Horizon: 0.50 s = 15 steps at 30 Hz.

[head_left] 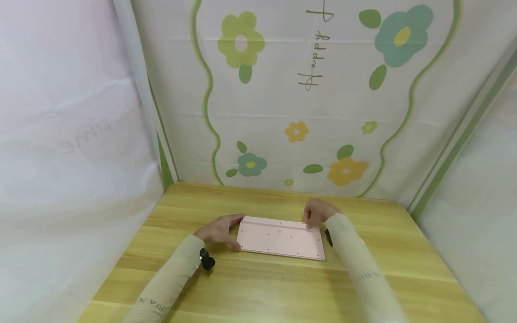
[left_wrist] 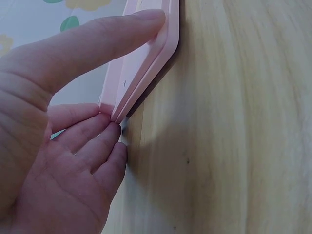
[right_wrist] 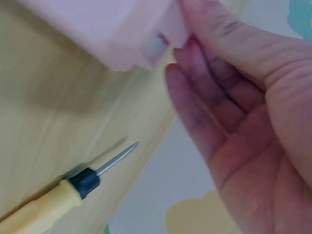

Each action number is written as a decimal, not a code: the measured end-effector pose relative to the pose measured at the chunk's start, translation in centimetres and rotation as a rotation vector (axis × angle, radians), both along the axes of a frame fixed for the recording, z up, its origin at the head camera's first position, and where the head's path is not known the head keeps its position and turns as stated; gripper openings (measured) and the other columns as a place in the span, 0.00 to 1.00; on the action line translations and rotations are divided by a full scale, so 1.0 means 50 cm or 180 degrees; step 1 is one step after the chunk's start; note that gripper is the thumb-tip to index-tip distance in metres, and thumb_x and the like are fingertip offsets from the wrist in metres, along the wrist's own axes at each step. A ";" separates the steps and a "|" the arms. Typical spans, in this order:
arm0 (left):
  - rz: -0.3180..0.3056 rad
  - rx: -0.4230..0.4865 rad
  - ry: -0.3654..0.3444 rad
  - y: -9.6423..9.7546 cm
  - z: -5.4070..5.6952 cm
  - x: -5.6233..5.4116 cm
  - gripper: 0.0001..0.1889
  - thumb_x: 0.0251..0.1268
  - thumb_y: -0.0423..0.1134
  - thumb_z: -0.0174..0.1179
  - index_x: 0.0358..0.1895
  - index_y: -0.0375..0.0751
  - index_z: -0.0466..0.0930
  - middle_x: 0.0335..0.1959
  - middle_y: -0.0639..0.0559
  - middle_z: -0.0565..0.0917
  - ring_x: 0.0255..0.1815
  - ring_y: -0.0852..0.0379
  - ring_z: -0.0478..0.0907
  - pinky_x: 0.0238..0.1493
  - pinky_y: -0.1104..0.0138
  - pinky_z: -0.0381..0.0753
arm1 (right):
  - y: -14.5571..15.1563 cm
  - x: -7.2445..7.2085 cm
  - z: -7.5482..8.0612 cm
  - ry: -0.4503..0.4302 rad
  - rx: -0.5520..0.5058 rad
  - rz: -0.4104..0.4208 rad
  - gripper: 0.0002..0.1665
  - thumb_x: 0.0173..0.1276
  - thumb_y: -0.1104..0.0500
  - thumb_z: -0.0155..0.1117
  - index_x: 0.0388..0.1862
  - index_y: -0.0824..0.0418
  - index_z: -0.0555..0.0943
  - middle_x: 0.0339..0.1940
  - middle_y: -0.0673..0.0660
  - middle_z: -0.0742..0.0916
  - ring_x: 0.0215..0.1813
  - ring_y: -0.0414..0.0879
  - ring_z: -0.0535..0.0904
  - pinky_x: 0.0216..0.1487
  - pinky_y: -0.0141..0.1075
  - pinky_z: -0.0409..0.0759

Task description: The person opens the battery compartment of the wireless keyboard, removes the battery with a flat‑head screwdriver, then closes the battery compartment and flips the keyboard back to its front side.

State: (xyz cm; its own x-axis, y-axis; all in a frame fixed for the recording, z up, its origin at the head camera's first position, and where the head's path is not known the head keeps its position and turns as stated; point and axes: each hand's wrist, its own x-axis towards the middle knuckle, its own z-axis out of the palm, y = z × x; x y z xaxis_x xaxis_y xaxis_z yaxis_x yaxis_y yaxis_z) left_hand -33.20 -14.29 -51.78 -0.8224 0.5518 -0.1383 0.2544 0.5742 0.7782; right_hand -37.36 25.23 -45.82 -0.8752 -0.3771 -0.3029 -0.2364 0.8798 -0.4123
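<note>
A pink keyboard [head_left: 299, 244] lies with its underside up on the table, small dark screw holes dotted over it and a raised ridge along its far edge. My left hand [head_left: 218, 229] spans its left end, the thumb [left_wrist: 122, 34] at the near corner and the fingertips [left_wrist: 114, 129] against the far one. At the far right corner my right hand [head_left: 319, 211] pinches the edge between thumb and forefinger, its other fingers curled below. In the right wrist view a pale round end shows in a notch of the keyboard's side [right_wrist: 157, 46].
A screwdriver [right_wrist: 44, 209] with a yellow handle and black collar lies right of the keyboard; the right sleeve [head_left: 359, 260] hides it in the head view. The wooden table [head_left: 258, 291] meets flower-printed cloth [head_left: 274, 103] at the back, with cloth walls on both sides.
</note>
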 end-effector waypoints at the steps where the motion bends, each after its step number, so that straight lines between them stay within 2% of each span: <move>1: 0.0009 -0.0002 0.0004 0.000 0.000 0.000 0.62 0.45 0.44 0.87 0.84 0.39 0.58 0.86 0.41 0.61 0.86 0.40 0.58 0.86 0.47 0.59 | 0.003 0.005 0.000 0.0058 -0.0074 0.0066 0.09 0.60 0.67 0.81 0.27 0.62 0.86 0.27 0.54 0.89 0.28 0.42 0.77 0.31 0.32 0.78; 5: 0.0045 -0.0017 0.0004 -0.001 0.001 -0.001 0.62 0.44 0.43 0.87 0.84 0.40 0.58 0.86 0.42 0.61 0.86 0.41 0.58 0.86 0.47 0.59 | 0.018 0.019 -0.004 0.0186 -0.0434 0.0291 0.06 0.65 0.70 0.76 0.33 0.66 0.85 0.33 0.60 0.88 0.34 0.49 0.80 0.36 0.33 0.80; 8: 0.0046 -0.0028 0.0012 0.001 -0.001 -0.001 0.62 0.44 0.43 0.87 0.84 0.41 0.59 0.85 0.42 0.62 0.86 0.41 0.59 0.86 0.47 0.59 | 0.032 0.026 -0.009 0.0265 -0.0571 0.0430 0.04 0.67 0.74 0.72 0.37 0.68 0.86 0.37 0.61 0.89 0.40 0.54 0.84 0.42 0.38 0.85; 13: 0.0061 -0.0040 -0.0032 0.004 -0.002 0.000 0.62 0.44 0.44 0.88 0.84 0.41 0.59 0.86 0.42 0.61 0.86 0.40 0.59 0.86 0.46 0.59 | 0.044 0.036 -0.021 0.0370 -0.0574 0.0546 0.10 0.69 0.76 0.67 0.43 0.66 0.89 0.41 0.61 0.91 0.44 0.55 0.86 0.46 0.44 0.89; 15: 0.0071 -0.0039 -0.0049 0.005 -0.002 0.000 0.62 0.44 0.44 0.88 0.84 0.41 0.59 0.86 0.42 0.61 0.86 0.40 0.58 0.86 0.46 0.59 | 0.046 0.039 -0.023 0.0403 -0.0557 0.0542 0.10 0.70 0.75 0.67 0.44 0.65 0.89 0.41 0.60 0.91 0.44 0.53 0.85 0.45 0.41 0.88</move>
